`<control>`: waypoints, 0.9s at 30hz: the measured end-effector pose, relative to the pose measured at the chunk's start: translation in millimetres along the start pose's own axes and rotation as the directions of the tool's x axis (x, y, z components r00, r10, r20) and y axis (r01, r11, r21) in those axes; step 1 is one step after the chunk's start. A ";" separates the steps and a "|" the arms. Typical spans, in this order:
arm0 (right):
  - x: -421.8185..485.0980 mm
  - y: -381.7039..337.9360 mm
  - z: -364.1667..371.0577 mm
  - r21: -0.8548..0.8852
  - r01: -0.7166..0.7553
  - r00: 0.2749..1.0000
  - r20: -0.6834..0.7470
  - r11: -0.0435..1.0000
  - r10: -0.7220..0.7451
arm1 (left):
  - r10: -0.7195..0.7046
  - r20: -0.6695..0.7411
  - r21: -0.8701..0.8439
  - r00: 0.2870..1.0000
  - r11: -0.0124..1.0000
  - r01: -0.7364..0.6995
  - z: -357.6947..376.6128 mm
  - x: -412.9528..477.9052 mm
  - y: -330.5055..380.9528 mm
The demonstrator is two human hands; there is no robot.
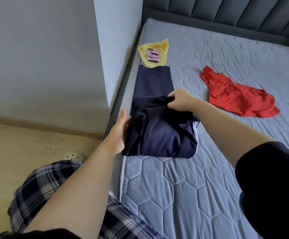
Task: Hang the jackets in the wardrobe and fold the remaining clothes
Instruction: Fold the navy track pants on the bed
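A navy garment with a white stripe lies along the left edge of the bed, its near part doubled over its far part. My left hand holds the folded bundle's left side, fingers tucked under the cloth. My right hand pinches the top right corner of the fold. A crumpled red garment lies loose on the mattress to the right. At the far left corner sits a folded yellow cloth.
A pink phone lies on the yellow cloth. A grey wall corner stands left of the bed, with wooden floor below. A dark padded headboard runs along the far side. My plaid trousers are at bottom left.
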State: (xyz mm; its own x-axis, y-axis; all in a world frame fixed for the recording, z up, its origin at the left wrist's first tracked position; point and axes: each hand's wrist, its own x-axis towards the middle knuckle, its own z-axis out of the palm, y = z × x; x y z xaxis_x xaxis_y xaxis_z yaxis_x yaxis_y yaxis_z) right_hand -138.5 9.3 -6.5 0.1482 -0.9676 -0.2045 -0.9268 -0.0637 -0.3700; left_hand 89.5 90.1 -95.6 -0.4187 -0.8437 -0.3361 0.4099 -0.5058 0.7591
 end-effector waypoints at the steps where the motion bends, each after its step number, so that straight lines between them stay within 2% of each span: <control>1: 7.3 -0.2 0.7 -0.038 -0.020 0.997 -0.079 0.999 0.017 | 0.046 -0.044 0.117 0.998 0.992 -0.040 0.0 2.5 -3.9; 3: 15.7 -0.4 5.4 -0.115 -0.071 0.979 -0.198 0.991 0.047 | 0.124 -0.186 0.417 0.975 0.908 -0.036 2.3 6.6 -12.8; 5: 15.0 -1.4 13.2 -0.172 -0.082 0.944 -0.328 0.982 0.021 | 0.162 -0.300 0.597 0.940 0.801 0.053 1.7 9.8 -22.3; 7: 5.4 -4.1 26.2 -0.221 0.018 0.891 -0.439 0.975 -0.116 | 0.188 -0.351 0.664 0.917 0.740 0.102 0.2 13.4 -28.3; 9: -7.5 -3.6 45.3 -0.271 0.115 0.843 -0.482 0.956 -0.238 | 0.212 -0.384 0.675 0.899 0.729 0.116 -0.8 18.5 -28.6; 11: -18.7 2.0 69.4 -0.287 0.131 0.824 -0.501 0.949 -0.265 | 0.219 -0.411 0.693 0.885 0.706 0.147 -1.0 23.2 -27.9; 13: -26.1 10.6 92.5 -0.295 0.079 0.902 -0.385 0.952 -0.194 | 0.219 -0.437 0.725 0.872 0.659 0.198 -2.9 25.6 -28.9; 15: -28.9 18.8 112.4 -0.331 0.030 0.987 -0.141 0.943 -0.081 | 0.194 -0.456 0.746 0.868 0.616 0.254 -5.0 25.1 -31.1; 16: -28.2 22.7 119.4 -0.344 0.021 0.997 -0.062 0.939 -0.045 | 0.171 -0.460 0.752 0.871 0.597 0.279 -5.7 24.2 -32.2; 17: -28.4 24.4 122.4 -0.328 0.010 0.999 -0.044 0.945 -0.026 | 0.148 -0.465 0.751 0.873 0.589 0.300 -6.7 23.5 -33.8; 19: -33.4 23.7 122.0 -0.255 0.010 0.983 -0.176 0.967 -0.056 | 0.111 -0.490 0.727 0.865 0.600 0.335 -7.5 22.1 -34.4; 20: -38.8 20.7 121.3 -0.251 0.051 0.956 -0.268 0.967 -0.120 | 0.096 -0.507 0.709 0.857 0.612 0.351 -7.6 21.3 -34.3; 22: -52.2 14.3 123.7 -0.343 0.200 0.860 -0.388 0.918 -0.333 | 0.076 -0.543 0.664 0.836 0.649 0.372 -7.7 21.0 -34.0; 24: -65.0 17.3 131.6 -0.453 0.305 0.759 -0.416 0.838 -0.501 | 0.077 -0.568 0.609 0.819 0.709 0.356 -5.9 19.9 -32.8; 25: -68.8 21.5 133.1 -0.446 0.292 0.740 -0.455 0.846 -0.495 | 0.088 -0.569 0.590 0.818 0.736 0.331 -4.0 19.4 -32.2; 26: -70.4 26.0 134.1 -0.366 0.223 0.748 -0.530 0.903 -0.399 | 0.099 -0.563 0.576 0.821 0.759 0.303 -1.3 19.3 -31.3; 27: -70.6 30.7 133.4 -0.193 0.107 0.772 -0.603 0.975 -0.204 | 0.108 -0.544 0.565 0.832 0.780 0.268 1.3 18.9 -29.9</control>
State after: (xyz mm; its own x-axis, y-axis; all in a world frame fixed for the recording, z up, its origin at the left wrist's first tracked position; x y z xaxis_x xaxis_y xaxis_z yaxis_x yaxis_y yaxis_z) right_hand -131.4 108.3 -124.3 0.0954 -0.8808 0.4637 -0.9547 -0.2128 -0.2078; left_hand 68.3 89.6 -124.0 0.1373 -0.8546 -0.5008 -0.2506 -0.5191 0.8171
